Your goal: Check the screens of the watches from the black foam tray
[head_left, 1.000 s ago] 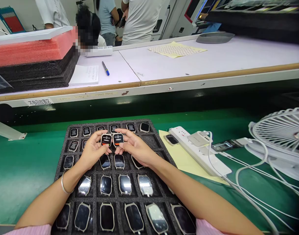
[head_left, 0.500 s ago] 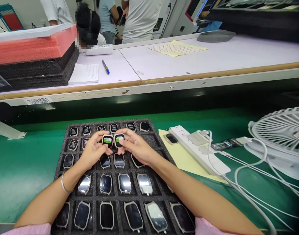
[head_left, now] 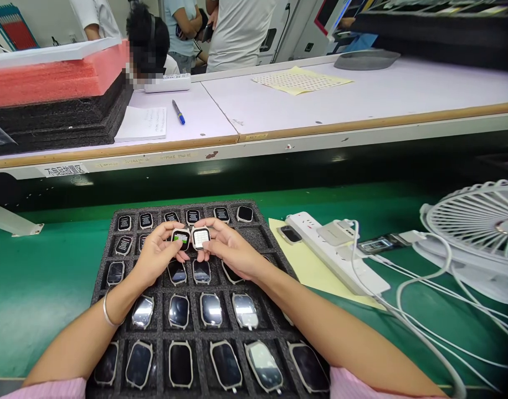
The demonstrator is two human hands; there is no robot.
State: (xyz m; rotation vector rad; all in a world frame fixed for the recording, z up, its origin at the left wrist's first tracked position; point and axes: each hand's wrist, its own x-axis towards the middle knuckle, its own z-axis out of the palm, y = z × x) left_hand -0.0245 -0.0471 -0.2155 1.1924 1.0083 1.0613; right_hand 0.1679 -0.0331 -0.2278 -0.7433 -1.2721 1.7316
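- The left hand (head_left: 156, 256) comes in from the near edge, forearm angled inward, a metal bangle (head_left: 107, 311) on its wrist; its fingers (head_left: 164, 235) curl around a smartwatch body (head_left: 181, 239), whose lit screen shows a green patch.
- The right hand (head_left: 231, 252) angles in from the opposite side, its fingers (head_left: 214, 226) closed on a second smartwatch body (head_left: 201, 238) with a white grid on screen.
- Both watches are just beside each other, held over a black foam tray (head_left: 99, 288) of slotted watch bodies on the green tabletop (head_left: 37, 288).
- To the right lie yellow paper (head_left: 307, 271), a white power strip (head_left: 334, 255) and a white fan (head_left: 473, 221).
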